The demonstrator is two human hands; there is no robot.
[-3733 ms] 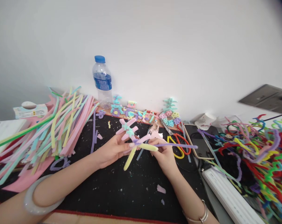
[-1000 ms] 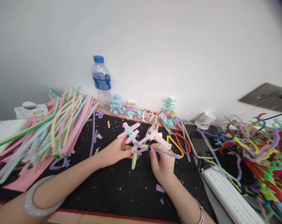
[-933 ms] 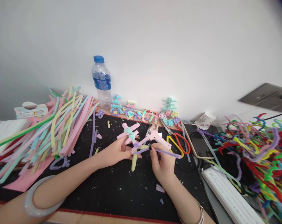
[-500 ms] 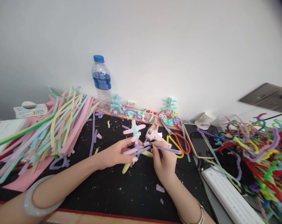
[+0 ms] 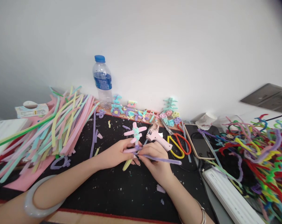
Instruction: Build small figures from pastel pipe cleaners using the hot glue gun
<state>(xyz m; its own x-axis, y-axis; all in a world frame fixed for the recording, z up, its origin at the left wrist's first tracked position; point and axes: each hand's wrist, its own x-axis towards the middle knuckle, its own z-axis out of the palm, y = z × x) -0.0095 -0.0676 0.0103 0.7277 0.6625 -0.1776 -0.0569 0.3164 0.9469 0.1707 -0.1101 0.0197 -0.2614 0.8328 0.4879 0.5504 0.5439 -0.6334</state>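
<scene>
Over the black mat, my left hand (image 5: 118, 152) pinches a small figure (image 5: 136, 133) of pink and mint pipe cleaner, with purple at its base. A yellow-green piece (image 5: 127, 164) sticks out below these fingers. My right hand (image 5: 156, 157) is closed on a purple pipe cleaner (image 5: 166, 160), whose free end points right. The fingertips of both hands nearly meet at the base of the figure, where the purple strand joins it. Exactly how the strand is wrapped there is hidden by the fingers.
Behind my hands lie a pink glue gun (image 5: 158, 138), yellow-and-red-handled scissors (image 5: 178, 146) and small finished shapes (image 5: 131, 113). A bottle (image 5: 102, 81) stands by the wall. Pipe cleaners pile up left (image 5: 68, 121) and right (image 5: 267, 161), near a phone (image 5: 199, 143) and power strip (image 5: 231, 196).
My right hand has moved left and slightly down to the figure's base, bringing the purple pipe cleaner with it. The glue gun's handle is now more exposed. My left hand has barely moved.
</scene>
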